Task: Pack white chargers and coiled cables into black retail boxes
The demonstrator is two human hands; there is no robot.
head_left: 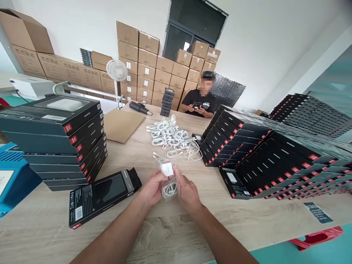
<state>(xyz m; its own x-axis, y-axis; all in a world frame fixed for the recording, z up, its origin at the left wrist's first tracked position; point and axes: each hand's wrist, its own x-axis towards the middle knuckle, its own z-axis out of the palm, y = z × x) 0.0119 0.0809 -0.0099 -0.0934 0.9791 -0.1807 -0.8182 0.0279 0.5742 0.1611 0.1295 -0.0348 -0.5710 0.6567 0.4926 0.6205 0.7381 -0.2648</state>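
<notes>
Our left hand (150, 187) and right hand (187, 192) hold a clear plastic bag (168, 179) from either side over the worktop (55, 223), fingers closed narrowly on its edges. The bag's long axis runs away from us, its top leaning slightly left. A white charger (167, 169) sits at its far end, a coiled white cable (169, 190) at the near end. Left of the hands lies a black box (103, 198) with its flap open. Beyond stand a stack of black boxes (55, 143) and, right, a bank of black boxes (275, 157). Between them lie a heap of white cables (170, 137), a cardboard sheet (121, 124) and a black heat gun (139, 108). Farthest, a co-worker (199, 99) holds a small dark item (196, 106) before stacked cartons (145, 62).
</notes>
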